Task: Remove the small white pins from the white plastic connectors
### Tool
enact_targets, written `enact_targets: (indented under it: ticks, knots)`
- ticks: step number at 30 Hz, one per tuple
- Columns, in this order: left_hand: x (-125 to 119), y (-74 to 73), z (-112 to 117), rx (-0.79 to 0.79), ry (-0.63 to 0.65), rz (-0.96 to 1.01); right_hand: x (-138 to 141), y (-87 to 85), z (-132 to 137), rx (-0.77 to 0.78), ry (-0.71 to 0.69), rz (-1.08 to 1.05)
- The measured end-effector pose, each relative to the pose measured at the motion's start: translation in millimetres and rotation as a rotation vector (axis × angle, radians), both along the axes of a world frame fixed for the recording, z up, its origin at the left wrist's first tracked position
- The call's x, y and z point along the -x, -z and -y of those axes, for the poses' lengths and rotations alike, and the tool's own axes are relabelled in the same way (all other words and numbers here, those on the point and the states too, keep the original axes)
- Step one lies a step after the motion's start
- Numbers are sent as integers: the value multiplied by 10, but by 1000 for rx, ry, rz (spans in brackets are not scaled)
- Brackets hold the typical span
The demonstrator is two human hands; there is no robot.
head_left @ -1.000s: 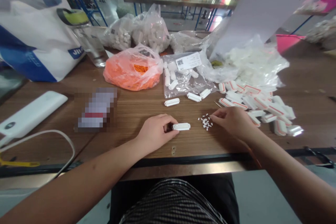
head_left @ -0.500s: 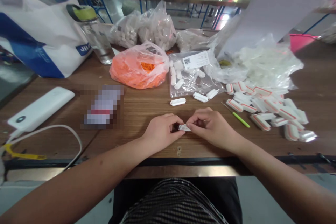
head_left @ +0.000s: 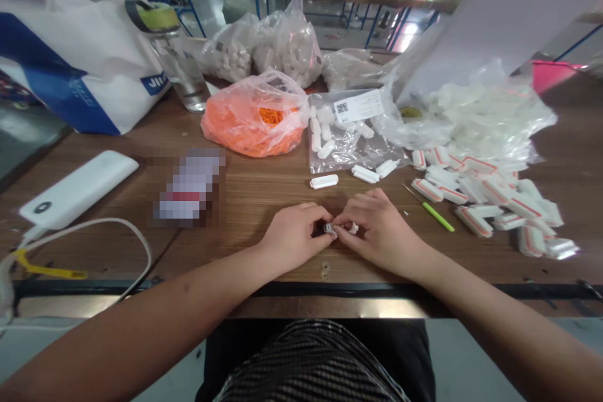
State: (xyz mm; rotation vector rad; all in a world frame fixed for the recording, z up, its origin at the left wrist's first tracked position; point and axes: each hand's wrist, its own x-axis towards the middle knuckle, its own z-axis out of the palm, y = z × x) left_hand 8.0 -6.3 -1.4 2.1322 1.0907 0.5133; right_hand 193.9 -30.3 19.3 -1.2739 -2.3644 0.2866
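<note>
My left hand point(head_left: 292, 240) and my right hand point(head_left: 379, 232) meet near the front edge of the wooden table point(head_left: 264, 191). Both pinch a small white plastic connector point(head_left: 329, 227), which is mostly hidden between the fingertips. A few tiny white pins show under my right fingers, too small to make out well. Just beyond the hands lie loose white connectors point(head_left: 324, 181), and a green-handled pick point(head_left: 437, 215) lies to the right.
An orange plastic bag point(head_left: 254, 116), a clear bag of white parts point(head_left: 351, 132) and a pile of red-striped white pieces point(head_left: 490, 198) sit behind. On the left lie a white power bank point(head_left: 78, 188) with cable, a water bottle point(head_left: 176, 59) and a blue-white bag point(head_left: 70, 38).
My right hand left the small pile of pins and came over to the connector held by my left hand. Both hands now pinch it together; the green pick came into view.
</note>
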Motion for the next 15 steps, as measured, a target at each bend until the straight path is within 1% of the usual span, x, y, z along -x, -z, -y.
enact_targets:
  ticks: [2, 5, 7, 9, 11, 13, 15]
  knots:
    - [2, -8, -4, 10, -3, -5, 18, -7, 23, -124, -55, 117]
    - [3, -20, -13, 28, 5, -13, 102, 7, 98, -354, -107, 307]
    - [1, -25, -16, 32, 2, -13, 169, 22, 154, -441, -110, 384]
    - [0, -23, -14, 26, -16, -10, 186, 17, 186, -437, -82, 367]
    - [1, -15, -9, 18, -37, -5, 95, -16, 177, -368, -5, 268]
    - [5, -4, -6, 9, -41, 7, -127, -63, 139, -266, 121, 157]
    - [11, 7, -8, 0, -30, 18, -435, -95, 96, -159, 271, 116]
